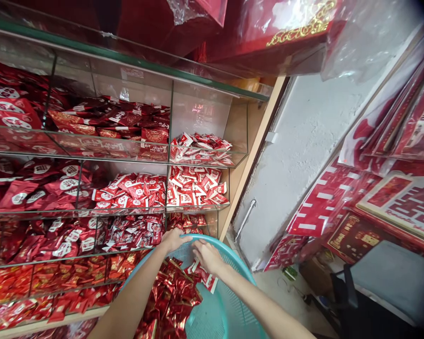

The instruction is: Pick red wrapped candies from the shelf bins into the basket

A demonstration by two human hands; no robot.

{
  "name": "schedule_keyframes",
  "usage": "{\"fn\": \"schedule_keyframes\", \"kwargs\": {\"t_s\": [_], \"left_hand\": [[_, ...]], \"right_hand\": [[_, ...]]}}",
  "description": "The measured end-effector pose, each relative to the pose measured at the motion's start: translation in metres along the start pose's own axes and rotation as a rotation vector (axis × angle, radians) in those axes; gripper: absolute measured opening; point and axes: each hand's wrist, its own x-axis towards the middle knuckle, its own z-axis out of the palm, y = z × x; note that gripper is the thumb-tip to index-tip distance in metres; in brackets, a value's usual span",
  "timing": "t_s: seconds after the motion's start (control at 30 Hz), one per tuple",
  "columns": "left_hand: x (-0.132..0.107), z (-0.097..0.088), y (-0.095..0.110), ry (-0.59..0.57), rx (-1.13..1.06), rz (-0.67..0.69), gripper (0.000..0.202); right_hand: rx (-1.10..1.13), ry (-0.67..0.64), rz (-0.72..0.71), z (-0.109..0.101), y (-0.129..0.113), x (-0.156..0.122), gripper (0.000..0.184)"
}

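Note:
A turquoise plastic basket [240, 270] with perforated sides stands below me, against the shelves. My left hand [175, 239] is closed at its far rim, the thumb lying along the edge and the other fingers partly hidden. Inside the rim, my right hand [208, 256] has its fingers curled downward over small red-and-white wrapped packets [208, 281]. Larger shiny red-and-gold packets [173, 296] fill the basket's left part, under my left forearm. Just beyond my left hand, a low shelf compartment holds small dark red packets [192, 220].
Glass-fronted shelves [127, 162] on the left hold many red packets in compartments. Red boxes [268, 37] overhang at the top. A white wall [297, 136], hanging red decorations [325, 197] and a grey-and-black chair [385, 287] are on the right.

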Motion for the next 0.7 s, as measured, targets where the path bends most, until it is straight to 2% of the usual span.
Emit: {"fn": "schedule_keyframes", "kwargs": {"t_s": [0.1, 0.2, 0.33, 0.4, 0.5, 0.6, 0.7], "left_hand": [[-0.002, -0.001, 0.001, 0.001, 0.011, 0.006, 0.05], [-0.003, -0.003, 0.002, 0.0, 0.026, 0.015, 0.05], [-0.003, -0.003, 0.002, -0.001, 0.04, 0.018, 0.049], [-0.003, -0.002, 0.002, 0.003, 0.048, 0.024, 0.048], [-0.003, -0.002, 0.002, 0.008, 0.055, 0.035, 0.047], [-0.003, -0.002, 0.002, 0.012, 0.04, 0.029, 0.044], [-0.002, -0.002, 0.002, 0.005, 0.025, 0.012, 0.041]], "right_hand": [[-0.006, 0.018, -0.045, 0.008, -0.022, -0.008, 0.022], [0.227, -0.094, 0.019, 0.019, -0.033, -0.012, 0.026], [0.646, -0.206, 0.141, 0.034, -0.035, -0.01, 0.007], [0.749, -0.216, 0.14, 0.041, -0.037, -0.007, 0.008], [0.766, -0.221, 0.097, 0.047, -0.04, -0.004, 0.014], [0.676, -0.18, 0.049, 0.035, -0.042, 0.0, 0.012], [0.499, -0.008, -0.038, -0.004, -0.046, 0.006, 0.012]]}}
